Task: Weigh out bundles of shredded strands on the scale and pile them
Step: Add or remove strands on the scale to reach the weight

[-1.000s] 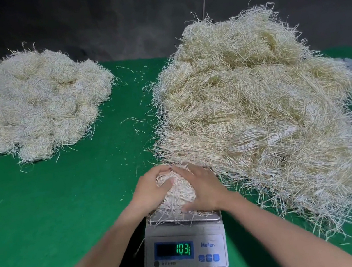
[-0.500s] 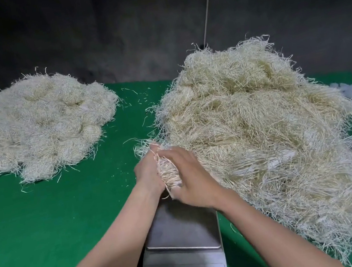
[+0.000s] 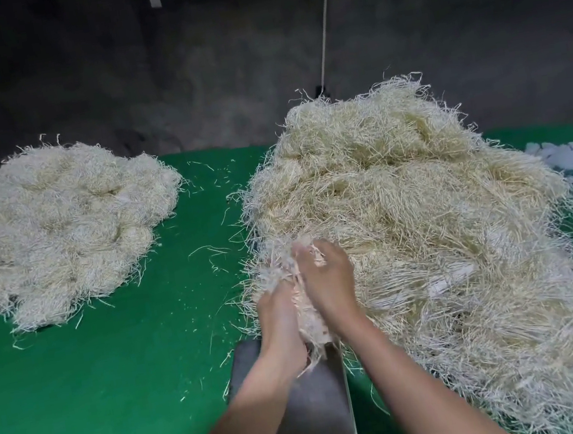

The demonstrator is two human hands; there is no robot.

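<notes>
Head view, I log: left grip (image 3: 278, 310) and right grip (image 3: 329, 279) both curled round one strand bundle (image 3: 309, 320), held above the far edge of the scale (image 3: 310, 413). Loose heap (image 3: 430, 231): right of scale. Smaller pile (image 3: 53, 223): far-left of scale, on table (image 3: 99, 396).

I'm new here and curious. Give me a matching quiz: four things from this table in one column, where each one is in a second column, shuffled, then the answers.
Things:
1. bundle of strands
2. scale pan
3. pile of rounded clumps
4. big loose heap

Places:
A. far left on the green table
B. grey, beneath the forearms
C. right of the hands, spreading toward the near edge
D. held between the left hand and the right hand

Pairs: 1-D, 2-B, 3-A, 4-C
</notes>
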